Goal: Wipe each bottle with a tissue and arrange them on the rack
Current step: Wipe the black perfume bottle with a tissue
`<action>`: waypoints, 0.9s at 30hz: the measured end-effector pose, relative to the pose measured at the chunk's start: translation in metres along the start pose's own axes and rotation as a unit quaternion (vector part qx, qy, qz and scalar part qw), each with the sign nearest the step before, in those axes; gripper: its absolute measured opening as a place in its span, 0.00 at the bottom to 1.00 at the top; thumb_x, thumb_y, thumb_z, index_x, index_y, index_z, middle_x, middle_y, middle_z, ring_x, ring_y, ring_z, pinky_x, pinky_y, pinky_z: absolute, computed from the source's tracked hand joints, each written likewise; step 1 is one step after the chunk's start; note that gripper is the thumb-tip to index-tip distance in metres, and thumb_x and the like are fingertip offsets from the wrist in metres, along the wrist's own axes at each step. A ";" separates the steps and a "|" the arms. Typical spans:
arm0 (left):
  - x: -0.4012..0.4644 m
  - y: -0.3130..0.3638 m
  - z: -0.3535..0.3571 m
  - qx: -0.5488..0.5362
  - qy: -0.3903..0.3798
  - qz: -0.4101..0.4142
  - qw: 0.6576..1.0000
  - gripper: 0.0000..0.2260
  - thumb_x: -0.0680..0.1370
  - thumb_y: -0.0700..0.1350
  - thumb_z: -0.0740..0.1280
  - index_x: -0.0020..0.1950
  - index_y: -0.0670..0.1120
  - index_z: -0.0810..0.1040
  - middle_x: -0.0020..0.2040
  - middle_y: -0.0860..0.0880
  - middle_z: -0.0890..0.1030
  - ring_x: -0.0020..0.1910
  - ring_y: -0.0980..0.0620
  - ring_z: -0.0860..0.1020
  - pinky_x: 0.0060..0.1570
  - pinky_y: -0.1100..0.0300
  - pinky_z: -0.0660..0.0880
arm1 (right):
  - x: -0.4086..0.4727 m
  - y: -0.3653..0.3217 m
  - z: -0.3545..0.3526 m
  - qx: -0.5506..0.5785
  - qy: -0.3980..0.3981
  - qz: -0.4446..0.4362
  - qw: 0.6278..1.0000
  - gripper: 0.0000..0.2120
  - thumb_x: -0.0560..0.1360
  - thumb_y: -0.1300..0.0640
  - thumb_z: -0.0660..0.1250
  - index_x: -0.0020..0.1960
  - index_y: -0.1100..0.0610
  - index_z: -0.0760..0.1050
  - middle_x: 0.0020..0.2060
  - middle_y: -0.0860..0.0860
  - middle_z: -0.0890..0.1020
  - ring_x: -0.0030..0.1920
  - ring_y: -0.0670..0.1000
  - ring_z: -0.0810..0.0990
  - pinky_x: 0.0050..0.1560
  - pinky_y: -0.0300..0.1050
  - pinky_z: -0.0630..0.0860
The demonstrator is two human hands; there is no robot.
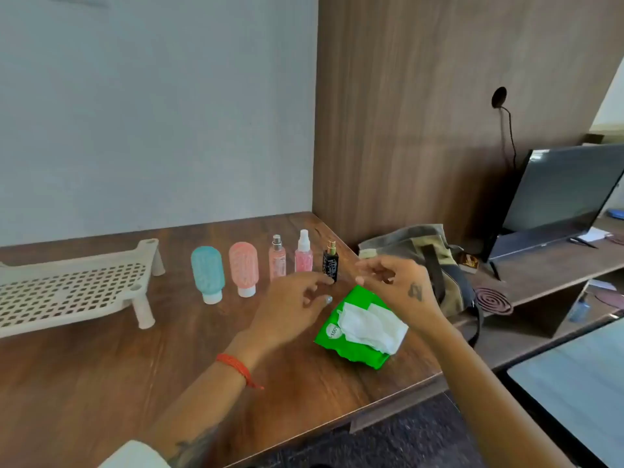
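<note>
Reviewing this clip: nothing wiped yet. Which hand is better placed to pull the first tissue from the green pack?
Probably the right hand: it hovers empty just above the green pack, beside the loose tissue. The left hand is reaching toward the black bottle instead.

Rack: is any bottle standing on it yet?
No, the rack holds nothing, and all five bottles, from the blue bottle to the black bottle, stand in a row on the table.
</note>
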State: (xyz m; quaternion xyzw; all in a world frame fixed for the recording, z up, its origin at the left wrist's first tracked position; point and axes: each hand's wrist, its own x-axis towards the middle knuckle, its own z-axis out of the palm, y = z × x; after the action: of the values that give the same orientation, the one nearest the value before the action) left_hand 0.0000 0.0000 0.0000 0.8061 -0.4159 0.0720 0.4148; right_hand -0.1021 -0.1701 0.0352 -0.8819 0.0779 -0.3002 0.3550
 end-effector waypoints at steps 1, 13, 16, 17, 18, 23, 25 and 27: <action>0.001 -0.003 0.006 0.003 -0.019 -0.001 1.000 0.12 0.74 0.47 0.70 0.58 0.55 0.80 0.52 0.51 0.82 0.46 0.56 0.80 0.47 0.63 0.78 | -0.002 0.005 0.000 -0.025 -0.012 0.015 0.999 0.09 0.70 0.57 0.74 0.49 0.53 0.82 0.38 0.40 0.80 0.38 0.37 0.77 0.39 0.23 0.69; -0.005 -0.026 0.022 -0.107 0.034 -0.033 0.993 0.12 0.73 0.39 0.72 0.51 0.55 0.82 0.48 0.61 0.82 0.43 0.61 0.81 0.44 0.66 0.78 | -0.005 0.034 0.023 -0.164 -0.163 0.043 0.972 0.13 0.70 0.54 0.73 0.54 0.52 0.79 0.40 0.40 0.76 0.45 0.44 0.75 0.38 0.31 0.65; -0.004 -0.027 0.020 -0.108 0.046 -0.041 0.992 0.11 0.73 0.39 0.72 0.51 0.54 0.82 0.45 0.62 0.81 0.42 0.61 0.81 0.42 0.68 0.76 | -0.004 0.037 0.024 -0.172 -0.171 0.037 0.970 0.06 0.70 0.53 0.73 0.46 0.51 0.80 0.39 0.42 0.77 0.44 0.45 0.76 0.42 0.35 0.70; -0.003 -0.027 0.019 -0.101 0.043 -0.040 0.993 0.11 0.73 0.40 0.71 0.52 0.54 0.82 0.45 0.62 0.81 0.42 0.61 0.80 0.42 0.69 0.76 | -0.003 0.036 0.022 -0.163 -0.173 0.032 0.971 0.04 0.70 0.53 0.73 0.44 0.50 0.79 0.39 0.42 0.78 0.44 0.45 0.76 0.44 0.39 0.72; -0.003 -0.027 0.017 -0.091 0.041 -0.041 0.994 0.11 0.73 0.40 0.71 0.52 0.54 0.82 0.45 0.63 0.80 0.42 0.62 0.80 0.42 0.70 0.75 | -0.003 0.034 0.019 -0.147 -0.170 0.029 0.974 0.04 0.70 0.53 0.73 0.42 0.49 0.77 0.39 0.42 0.78 0.45 0.45 0.77 0.46 0.40 0.72; -0.003 -0.022 0.010 -0.095 0.048 -0.052 0.993 0.10 0.75 0.41 0.70 0.54 0.54 0.81 0.46 0.61 0.80 0.45 0.64 0.79 0.43 0.74 0.74 | 0.005 0.019 0.004 -0.041 -0.047 0.042 0.997 0.06 0.73 0.54 0.69 0.41 0.49 0.72 0.39 0.46 0.81 0.43 0.49 0.79 0.46 0.48 0.76; -0.003 -0.020 0.008 -0.116 0.057 -0.070 0.989 0.10 0.75 0.41 0.70 0.53 0.54 0.81 0.45 0.59 0.80 0.46 0.65 0.78 0.42 0.75 0.73 | 0.014 0.013 0.003 -0.015 0.034 0.034 0.999 0.08 0.74 0.56 0.69 0.41 0.47 0.71 0.37 0.46 0.81 0.40 0.50 0.80 0.42 0.52 0.77; -0.002 -0.017 0.004 -0.118 0.059 -0.077 0.988 0.10 0.75 0.42 0.69 0.52 0.55 0.81 0.46 0.58 0.81 0.45 0.64 0.78 0.42 0.75 0.73 | 0.026 0.007 0.005 -0.002 0.103 0.022 0.994 0.08 0.74 0.57 0.69 0.41 0.47 0.71 0.35 0.43 0.80 0.37 0.48 0.79 0.37 0.50 0.77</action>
State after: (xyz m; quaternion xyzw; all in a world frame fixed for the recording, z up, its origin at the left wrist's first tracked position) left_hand 0.0102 0.0040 -0.0136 0.7753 -0.3328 0.0379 0.5354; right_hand -0.0773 -0.1813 0.0403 -0.8452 0.1339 -0.3814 0.3496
